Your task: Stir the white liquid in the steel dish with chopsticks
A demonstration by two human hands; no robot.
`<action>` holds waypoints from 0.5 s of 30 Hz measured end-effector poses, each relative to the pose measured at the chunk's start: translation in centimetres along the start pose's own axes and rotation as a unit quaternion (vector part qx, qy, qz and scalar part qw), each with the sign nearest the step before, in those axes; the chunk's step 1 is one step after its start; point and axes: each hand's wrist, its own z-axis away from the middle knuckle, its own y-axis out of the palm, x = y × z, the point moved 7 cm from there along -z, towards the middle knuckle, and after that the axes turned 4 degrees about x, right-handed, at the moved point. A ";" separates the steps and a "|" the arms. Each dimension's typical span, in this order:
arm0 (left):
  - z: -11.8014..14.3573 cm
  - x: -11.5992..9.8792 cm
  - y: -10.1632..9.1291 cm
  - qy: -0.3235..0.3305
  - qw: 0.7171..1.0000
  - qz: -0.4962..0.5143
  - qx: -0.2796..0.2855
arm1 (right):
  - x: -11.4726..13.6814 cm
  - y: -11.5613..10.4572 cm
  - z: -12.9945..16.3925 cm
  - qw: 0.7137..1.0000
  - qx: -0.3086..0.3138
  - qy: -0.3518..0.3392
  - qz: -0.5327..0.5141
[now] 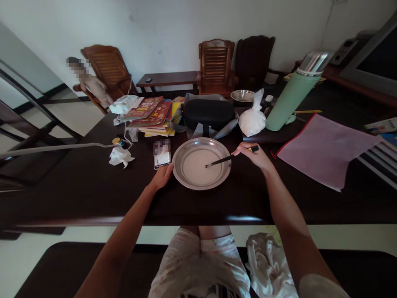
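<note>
A round metal basin (178,169) with a pale liquid or batter in it stands on the dark table (77,194) in front of me. My right hand (252,156) holds black chopsticks (229,157) whose tips rest in the basin's contents. My left hand (161,178) lies on the table against the basin's left rim, fingers apart, just below a phone (162,158) with its screen lit.
Behind the basin are a black pouch (207,114), a stack of books (151,118), a white knotted bag (252,118), a green thermos (290,97) and a small metal bowl (242,95). A pink mesh folder (322,149) lies right. Crumpled tissue (120,156) lies left. Wooden chairs stand behind.
</note>
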 end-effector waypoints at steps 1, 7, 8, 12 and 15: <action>0.0 0.0 0.0 -0.001 1.000 -0.001 -0.002 | -0.1 -0.1 0.1 1.000 0.001 0.006 -0.008; 0.1 0.1 -0.1 0.000 1.000 0.000 -0.007 | -0.1 2.1 -0.3 0.997 0.079 -0.005 0.007; 0.1 0.1 -0.1 0.000 1.000 0.000 -0.006 | -0.1 1.9 -0.3 0.998 0.068 -0.009 0.014; 0.1 0.2 0.0 -0.001 1.000 0.004 -0.003 | 0.1 0.2 -0.1 1.000 0.007 0.000 -0.002; 0.0 0.3 0.0 -0.006 1.000 0.004 -0.007 | 0.1 0.5 0.1 0.999 0.029 0.022 -0.025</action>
